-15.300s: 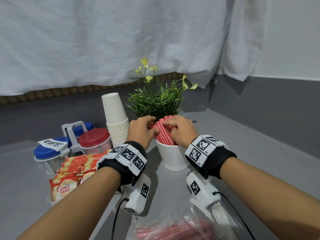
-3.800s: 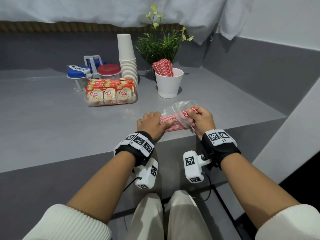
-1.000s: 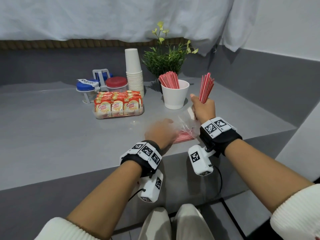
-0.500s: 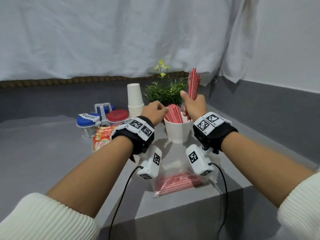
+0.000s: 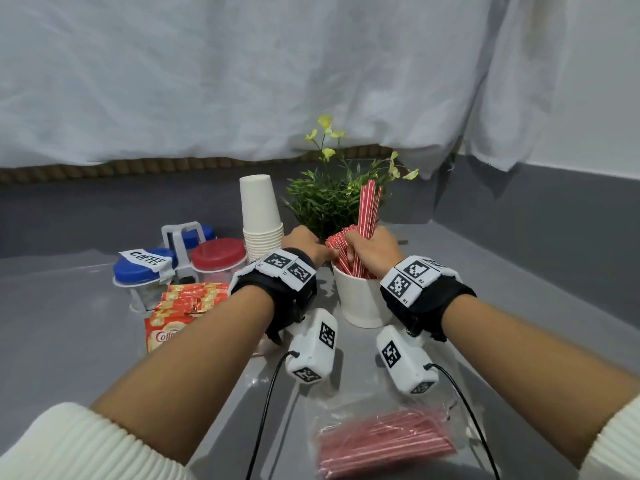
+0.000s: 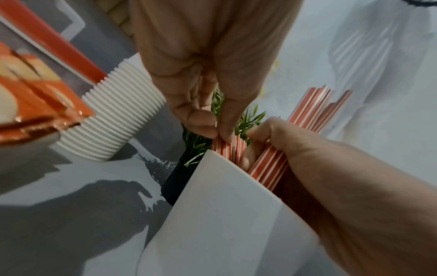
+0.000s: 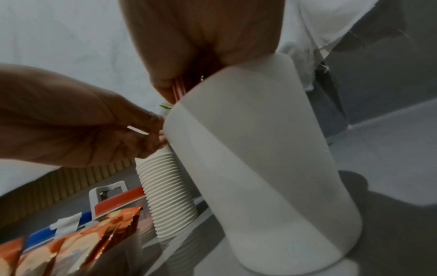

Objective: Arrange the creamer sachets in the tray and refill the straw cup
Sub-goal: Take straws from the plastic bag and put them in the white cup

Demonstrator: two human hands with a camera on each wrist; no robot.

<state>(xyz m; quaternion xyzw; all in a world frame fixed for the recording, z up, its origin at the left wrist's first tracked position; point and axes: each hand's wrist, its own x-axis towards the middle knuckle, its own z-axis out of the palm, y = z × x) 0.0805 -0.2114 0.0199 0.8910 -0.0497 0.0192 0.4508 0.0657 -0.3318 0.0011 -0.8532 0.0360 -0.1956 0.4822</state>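
The white straw cup (image 5: 363, 303) stands mid-table with red-striped straws (image 5: 341, 245) leaning in it. My right hand (image 5: 370, 252) grips a taller bundle of straws (image 5: 367, 209) upright, its lower end inside the cup. My left hand (image 5: 304, 244) is at the cup's left rim; in the left wrist view its thumb and forefinger (image 6: 212, 125) pinch the tops of the straws in the cup (image 6: 227, 147). Creamer sachets (image 5: 187, 303) stand in rows at the left; their tray is hidden behind my left forearm.
A clear bag of more straws (image 5: 384, 441) lies near the front edge. A stack of paper cups (image 5: 259, 216) and a potted plant (image 5: 332, 199) stand behind the straw cup. Jars with blue (image 5: 142, 271) and red (image 5: 218, 254) lids sit at the back left.
My right hand has lowered the straw bundle from above the cup down into it. My left hand has moved onto the straws in the cup. The view has come closer.
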